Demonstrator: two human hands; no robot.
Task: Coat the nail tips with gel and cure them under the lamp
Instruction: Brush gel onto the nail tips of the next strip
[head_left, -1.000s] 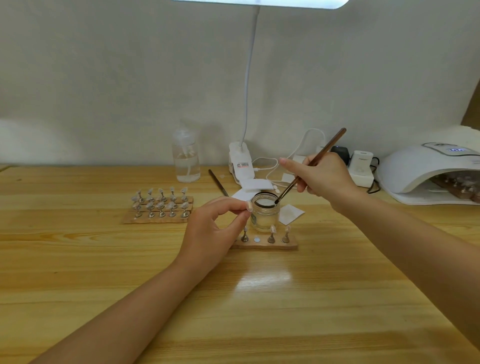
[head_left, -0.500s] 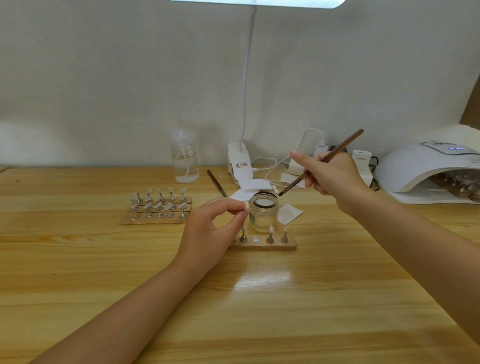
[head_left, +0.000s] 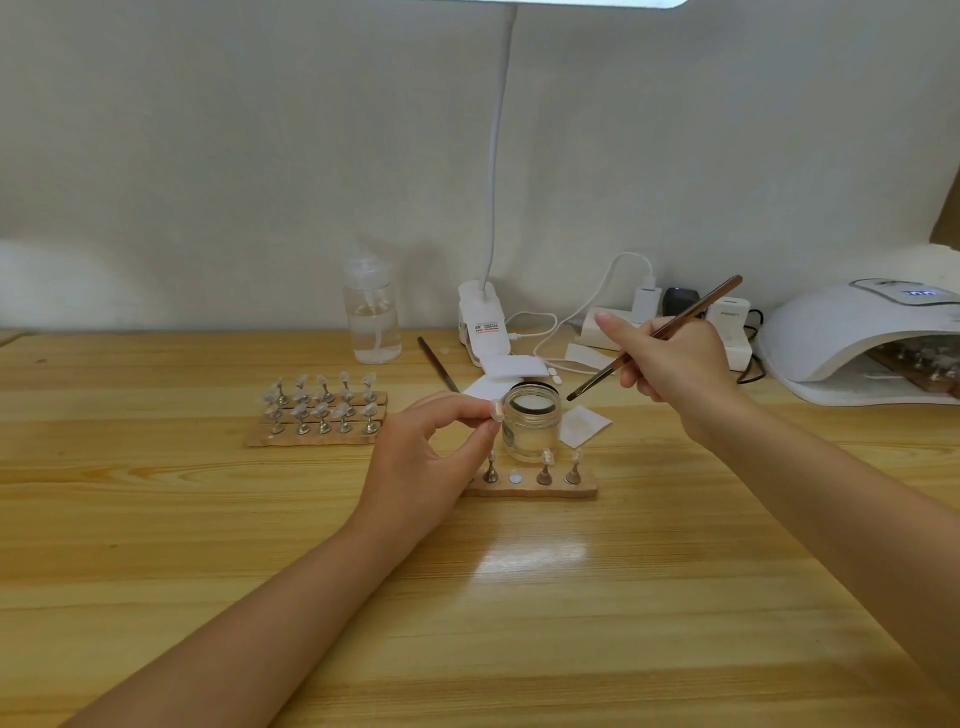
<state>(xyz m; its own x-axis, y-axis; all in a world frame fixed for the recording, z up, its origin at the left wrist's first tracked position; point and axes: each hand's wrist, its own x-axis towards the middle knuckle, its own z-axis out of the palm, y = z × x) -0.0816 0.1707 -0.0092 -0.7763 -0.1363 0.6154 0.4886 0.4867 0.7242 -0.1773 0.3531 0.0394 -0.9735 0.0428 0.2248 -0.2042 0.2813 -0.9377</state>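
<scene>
1. On the wooden table (head_left: 156, 519), seen from the head camera, the left hand (head_left: 421, 457) pinched a single nail tip (head_left: 496, 410) between thumb and forefinger, holding it up just beside the rim of an open glass jar (head_left: 531, 426).
2. The right hand (head_left: 670, 364) gripped a thin brush (head_left: 654, 338) pen-fashion, with the handle pointing up and to the right. Its dark bristle end hung just to the right of the jar mouth, clear of the rim and apart from the held tip.
3. Touching the front of the jar lay a small wooden strip (head_left: 530, 488) with three nail tips standing on metal stands and one bare round spot between them.
4. To the left sat a larger wooden block (head_left: 311, 439) carrying two rows of nail tips on stands, well apart from both hands.
5. At the far right stood the white curing lamp (head_left: 852, 338), with another wooden strip of stands showing inside its opening.
6. Along the wall were a clear bottle (head_left: 371, 322), the clip base of a desk light (head_left: 480, 325), white cables with chargers, a second brush (head_left: 439, 371) lying flat, and white wipes (head_left: 584, 426) beside the jar.
</scene>
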